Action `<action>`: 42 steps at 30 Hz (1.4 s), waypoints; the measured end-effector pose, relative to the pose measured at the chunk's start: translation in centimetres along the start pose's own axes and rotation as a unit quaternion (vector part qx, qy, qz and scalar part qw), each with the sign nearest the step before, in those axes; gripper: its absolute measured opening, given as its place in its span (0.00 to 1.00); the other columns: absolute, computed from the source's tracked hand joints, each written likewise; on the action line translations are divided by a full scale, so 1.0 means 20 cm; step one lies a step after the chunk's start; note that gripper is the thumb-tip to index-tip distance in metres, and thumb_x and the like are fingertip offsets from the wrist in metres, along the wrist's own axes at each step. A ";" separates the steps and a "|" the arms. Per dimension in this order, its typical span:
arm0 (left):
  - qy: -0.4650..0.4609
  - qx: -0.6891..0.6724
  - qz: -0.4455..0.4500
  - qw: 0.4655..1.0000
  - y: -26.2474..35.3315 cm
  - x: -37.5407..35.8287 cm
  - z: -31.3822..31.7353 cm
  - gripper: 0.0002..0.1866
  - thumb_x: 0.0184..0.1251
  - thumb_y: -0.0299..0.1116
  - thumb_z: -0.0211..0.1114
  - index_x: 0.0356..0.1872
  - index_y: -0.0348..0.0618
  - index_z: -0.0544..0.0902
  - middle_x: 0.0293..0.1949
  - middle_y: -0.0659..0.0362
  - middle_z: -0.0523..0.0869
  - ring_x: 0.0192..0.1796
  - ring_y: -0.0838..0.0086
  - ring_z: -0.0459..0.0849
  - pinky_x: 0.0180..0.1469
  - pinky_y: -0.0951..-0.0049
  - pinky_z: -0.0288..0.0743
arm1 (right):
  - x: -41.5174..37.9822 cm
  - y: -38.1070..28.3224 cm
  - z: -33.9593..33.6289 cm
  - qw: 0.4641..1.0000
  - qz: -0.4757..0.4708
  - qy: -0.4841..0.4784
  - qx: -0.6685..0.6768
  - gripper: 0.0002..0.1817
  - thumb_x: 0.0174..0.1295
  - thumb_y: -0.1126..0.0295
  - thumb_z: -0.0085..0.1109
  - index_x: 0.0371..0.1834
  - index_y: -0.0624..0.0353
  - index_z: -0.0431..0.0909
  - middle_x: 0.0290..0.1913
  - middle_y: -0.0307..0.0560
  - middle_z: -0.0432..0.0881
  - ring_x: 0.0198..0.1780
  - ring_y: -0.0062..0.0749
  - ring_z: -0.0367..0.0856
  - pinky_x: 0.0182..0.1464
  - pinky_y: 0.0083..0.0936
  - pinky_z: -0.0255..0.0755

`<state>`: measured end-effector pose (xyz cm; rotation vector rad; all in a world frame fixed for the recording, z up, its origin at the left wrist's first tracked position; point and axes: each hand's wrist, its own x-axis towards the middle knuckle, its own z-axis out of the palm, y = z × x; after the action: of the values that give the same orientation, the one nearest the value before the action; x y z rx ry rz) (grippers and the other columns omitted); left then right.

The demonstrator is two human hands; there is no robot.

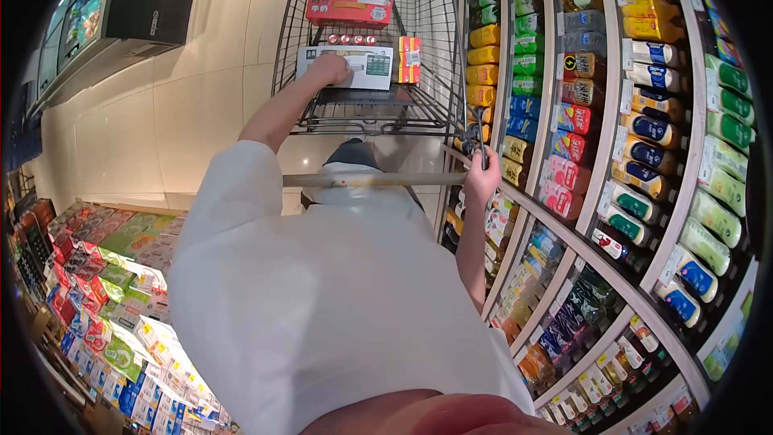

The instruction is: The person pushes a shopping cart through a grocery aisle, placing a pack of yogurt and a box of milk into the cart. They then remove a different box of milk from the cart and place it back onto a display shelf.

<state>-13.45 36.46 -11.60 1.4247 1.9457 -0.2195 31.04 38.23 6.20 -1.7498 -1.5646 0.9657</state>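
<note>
My left hand [328, 70] reaches into the shopping cart [443, 117], its fingers curled on the top of a white carton [373, 64] with green print. Whether the fingers go into a carrying slot is hidden. Beside this carton stands an orange-and-red pack [409, 60]. Several red cans [352, 39] show just behind it, and farther in lies a red box [350, 9] with a printed label. At the right end of the cart's handle bar [374, 180], my right hand [481, 175] is closed around the dark end of the cart's handle frame.
Close along the right runs a shelf [596, 246] packed with bottled drinks. A stack of colourful packages [121, 298] stands at the lower left. A dark display cabinet [153, 0] is at the upper left, beyond pale floor tiles [217, 56].
</note>
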 end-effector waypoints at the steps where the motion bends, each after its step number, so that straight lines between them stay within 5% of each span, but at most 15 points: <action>1: 0.004 0.018 -0.001 1.000 0.00 0.01 0.03 0.26 0.71 0.54 0.60 0.51 0.41 0.92 0.53 0.46 0.93 0.57 0.51 0.91 0.60 0.51 0.84 | 0.01 -0.02 0.00 1.000 -0.007 0.002 -0.005 0.11 0.73 0.69 0.64 0.51 0.66 0.84 0.32 0.35 0.81 0.32 0.18 0.71 0.38 0.22 0.69; 4: -0.015 0.017 -0.015 1.000 0.06 0.05 0.05 0.26 0.74 0.55 0.60 0.52 0.41 0.91 0.54 0.46 0.92 0.57 0.50 0.91 0.60 0.51 0.84 | 0.01 -0.07 0.00 1.000 0.015 -0.005 -0.025 0.11 0.73 0.69 0.65 0.50 0.65 0.85 0.32 0.35 0.81 0.32 0.17 0.71 0.38 0.21 0.69; 9: -0.029 -0.016 -0.034 0.999 0.11 0.00 0.06 0.18 0.72 0.38 0.60 0.55 0.42 0.89 0.57 0.48 0.91 0.59 0.52 0.90 0.60 0.51 0.84 | 0.02 0.00 -0.01 0.999 0.035 0.002 -0.023 0.10 0.73 0.68 0.65 0.50 0.63 0.85 0.31 0.34 0.81 0.32 0.16 0.71 0.36 0.22 0.68; 14: 0.123 -0.052 -0.038 0.990 0.10 -0.06 0.05 0.18 0.74 0.42 0.61 0.56 0.44 0.84 0.57 0.49 0.87 0.57 0.51 0.89 0.59 0.47 0.83 | 0.00 -0.04 -0.02 0.997 0.077 -0.018 0.009 0.09 0.75 0.70 0.63 0.51 0.63 0.85 0.32 0.33 0.80 0.32 0.15 0.71 0.36 0.21 0.68; 18: 0.278 -0.023 -0.022 0.960 0.01 0.10 -0.02 0.20 0.75 0.46 0.60 0.57 0.44 0.82 0.56 0.48 0.86 0.55 0.49 0.88 0.60 0.43 0.83 | 0.00 0.01 -0.03 0.999 0.024 -0.005 -0.038 0.08 0.75 0.71 0.63 0.51 0.64 0.84 0.32 0.32 0.79 0.33 0.15 0.71 0.36 0.20 0.67; 23: 0.119 -0.062 -0.127 0.983 -0.26 0.52 -0.01 0.23 0.75 0.48 0.59 0.62 0.48 0.86 0.62 0.47 0.88 0.62 0.50 0.87 0.67 0.47 0.79 | 0.01 0.01 -0.03 0.994 -0.004 0.022 -0.109 0.05 0.73 0.74 0.63 0.46 0.64 0.84 0.32 0.43 0.85 0.34 0.24 0.77 0.40 0.27 0.72; 29: -0.079 -0.105 -0.210 0.969 -0.32 0.78 -0.03 0.28 0.73 0.46 0.60 0.71 0.52 0.82 0.72 0.53 0.82 0.74 0.58 0.81 0.74 0.55 0.75 | 0.02 -0.06 -0.01 0.996 0.015 0.028 -0.089 0.06 0.73 0.74 0.60 0.47 0.65 0.82 0.31 0.44 0.86 0.32 0.26 0.79 0.40 0.27 0.74; 33: -0.089 -0.099 -0.227 0.965 -0.43 1.00 0.18 0.26 0.74 0.47 0.60 0.70 0.53 0.84 0.74 0.54 0.81 0.76 0.59 0.79 0.74 0.58 0.75 | 0.02 -0.05 -0.03 0.991 -0.001 0.016 -0.136 0.07 0.72 0.73 0.59 0.48 0.64 0.82 0.32 0.48 0.86 0.34 0.34 0.82 0.43 0.33 0.75; 35: -0.117 -0.103 -0.222 0.962 -0.44 1.07 0.22 0.27 0.74 0.48 0.61 0.71 0.54 0.83 0.76 0.55 0.79 0.77 0.60 0.78 0.75 0.56 0.74 | 0.02 -0.05 -0.05 0.990 0.007 -0.004 -0.143 0.09 0.73 0.70 0.59 0.48 0.63 0.82 0.34 0.52 0.88 0.37 0.43 0.85 0.47 0.38 0.76; 39: -0.118 -0.114 -0.255 0.953 -0.40 1.03 0.15 0.29 0.73 0.48 0.64 0.74 0.56 0.80 0.78 0.57 0.77 0.77 0.59 0.78 0.74 0.49 0.74 | 0.03 -0.06 -0.05 0.989 -0.015 -0.001 -0.150 0.11 0.74 0.67 0.58 0.49 0.64 0.82 0.35 0.53 0.88 0.39 0.45 0.85 0.48 0.39 0.76; 42: -0.091 -0.095 -0.287 0.949 -0.30 0.98 0.07 0.30 0.72 0.48 0.65 0.74 0.57 0.81 0.76 0.56 0.80 0.76 0.59 0.79 0.72 0.47 0.74 | 0.05 -0.03 -0.06 0.979 -0.081 0.004 -0.187 0.11 0.74 0.70 0.55 0.49 0.66 0.81 0.33 0.47 0.87 0.33 0.29 0.80 0.39 0.29 0.73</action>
<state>-20.95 48.55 -26.43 0.6615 2.1150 -0.3995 31.61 39.33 7.26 -1.8279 -1.9464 0.6127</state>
